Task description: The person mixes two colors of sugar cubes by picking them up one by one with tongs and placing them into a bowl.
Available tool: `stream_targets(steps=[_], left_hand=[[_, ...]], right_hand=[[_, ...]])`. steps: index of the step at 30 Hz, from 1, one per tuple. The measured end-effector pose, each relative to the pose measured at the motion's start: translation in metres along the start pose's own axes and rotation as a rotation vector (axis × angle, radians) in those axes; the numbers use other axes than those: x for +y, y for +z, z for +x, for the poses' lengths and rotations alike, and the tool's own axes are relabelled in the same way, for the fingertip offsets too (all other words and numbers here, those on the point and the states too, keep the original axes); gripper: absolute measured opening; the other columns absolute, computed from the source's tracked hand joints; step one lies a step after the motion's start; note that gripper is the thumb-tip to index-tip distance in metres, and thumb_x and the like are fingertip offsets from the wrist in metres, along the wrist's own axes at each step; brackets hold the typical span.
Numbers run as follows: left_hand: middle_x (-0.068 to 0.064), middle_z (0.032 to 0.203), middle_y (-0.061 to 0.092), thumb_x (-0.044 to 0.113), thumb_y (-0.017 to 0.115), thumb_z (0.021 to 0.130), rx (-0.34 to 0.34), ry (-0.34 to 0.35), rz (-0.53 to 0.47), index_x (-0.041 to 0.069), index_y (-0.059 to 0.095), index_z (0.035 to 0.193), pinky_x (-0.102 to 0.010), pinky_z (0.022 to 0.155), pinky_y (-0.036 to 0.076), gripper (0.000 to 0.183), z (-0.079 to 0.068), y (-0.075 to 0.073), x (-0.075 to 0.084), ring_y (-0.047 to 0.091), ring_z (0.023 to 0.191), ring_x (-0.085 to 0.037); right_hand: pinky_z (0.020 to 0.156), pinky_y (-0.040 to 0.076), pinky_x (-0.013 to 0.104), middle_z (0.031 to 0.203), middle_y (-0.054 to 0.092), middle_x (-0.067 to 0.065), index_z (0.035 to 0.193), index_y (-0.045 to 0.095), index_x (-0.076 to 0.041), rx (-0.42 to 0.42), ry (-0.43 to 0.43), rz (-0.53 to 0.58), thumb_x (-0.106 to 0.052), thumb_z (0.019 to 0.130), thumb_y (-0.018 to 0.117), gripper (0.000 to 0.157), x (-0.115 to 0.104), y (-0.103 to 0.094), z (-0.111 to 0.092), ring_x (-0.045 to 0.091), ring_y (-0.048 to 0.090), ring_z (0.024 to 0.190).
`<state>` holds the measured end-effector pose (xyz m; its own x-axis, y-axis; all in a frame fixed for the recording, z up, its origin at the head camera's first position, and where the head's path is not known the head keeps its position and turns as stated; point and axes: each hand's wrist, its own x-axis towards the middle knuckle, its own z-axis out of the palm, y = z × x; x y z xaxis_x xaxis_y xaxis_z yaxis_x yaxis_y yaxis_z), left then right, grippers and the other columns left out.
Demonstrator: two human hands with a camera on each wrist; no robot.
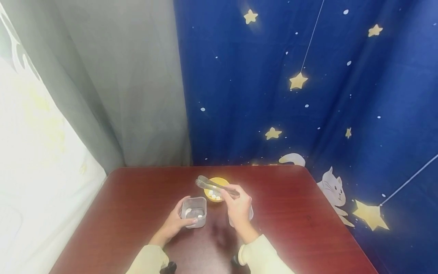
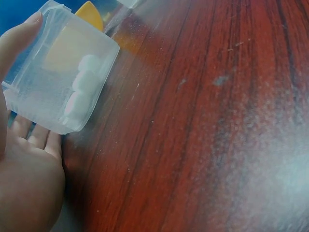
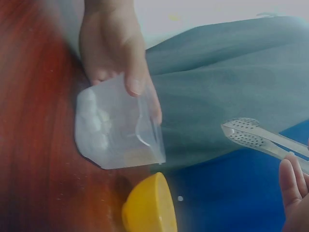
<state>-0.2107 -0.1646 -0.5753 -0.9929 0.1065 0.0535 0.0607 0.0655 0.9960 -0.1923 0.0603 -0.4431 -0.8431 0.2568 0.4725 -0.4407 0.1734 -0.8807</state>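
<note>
My left hand [image 1: 173,223] holds a clear plastic container [image 1: 197,224], thumb on the near side and fingers around the left. Several round white pieces [image 2: 86,83] lie along its bottom in the left wrist view. Behind it to the right stands a yellow bowl [image 1: 219,180] with more white pieces [image 1: 213,195] inside. Metal tongs [image 1: 220,187] are gripped in my right hand [image 1: 238,208], above the bowl, pointing left. Their perforated tips [image 3: 246,131] are close together in the right wrist view, with no piece seen between them.
A clear, lid-like plastic piece [image 1: 251,213] lies on the table partly behind my right hand. The red-brown wooden table [image 1: 294,228] reaches back to a grey curtain [image 1: 150,95] and a blue star-patterned curtain [image 1: 239,95].
</note>
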Motion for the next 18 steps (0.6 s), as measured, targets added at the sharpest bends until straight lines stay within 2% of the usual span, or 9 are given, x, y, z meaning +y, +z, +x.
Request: stream_targets(steps=[4,8,11,18], left_hand=[[-0.027,0.132,0.048,-0.002,0.082,0.071,-0.008,0.005,-0.010,0.005,0.033,0.149,-0.055,0.096,0.041,0.092,-0.004,0.001,0.011,0.048,0.115,-0.047],[-0.026,0.131,0.049,-0.004,0.082,0.069,0.000,0.008,-0.009,0.006,0.033,0.148,-0.054,0.095,0.043,0.094,-0.004,0.001,0.007,0.049,0.114,-0.045],[-0.022,0.131,0.051,-0.003,0.083,0.068,0.012,0.017,0.003,0.009,0.035,0.148,-0.051,0.094,0.044,0.094,0.000,0.000,-0.002,0.051,0.113,-0.042],[-0.021,0.131,0.051,-0.002,0.083,0.069,0.009,0.004,-0.027,0.012,0.037,0.148,-0.047,0.092,0.046,0.093,0.001,0.000,-0.003,0.052,0.112,-0.040]], right_hand=[[0.063,0.056,0.025,0.085,0.072,0.016,0.093,0.072,0.004,0.032,-0.009,0.011,0.000,0.078,0.078,0.017,-0.003,-0.002,0.004,0.028,0.071,0.075],[0.064,0.056,0.024,0.086,0.072,0.017,0.095,0.072,0.004,0.056,-0.022,0.006,0.000,0.079,0.077,0.017,-0.007,-0.004,0.007,0.029,0.071,0.076],[0.066,0.056,0.023,0.087,0.072,0.017,0.096,0.072,0.003,0.073,-0.027,-0.002,-0.001,0.079,0.077,0.018,-0.010,-0.005,0.010,0.029,0.071,0.076],[0.067,0.056,0.024,0.086,0.072,0.019,0.096,0.070,0.006,0.092,-0.055,0.016,0.001,0.080,0.077,0.019,-0.014,-0.005,0.020,0.031,0.071,0.077]])
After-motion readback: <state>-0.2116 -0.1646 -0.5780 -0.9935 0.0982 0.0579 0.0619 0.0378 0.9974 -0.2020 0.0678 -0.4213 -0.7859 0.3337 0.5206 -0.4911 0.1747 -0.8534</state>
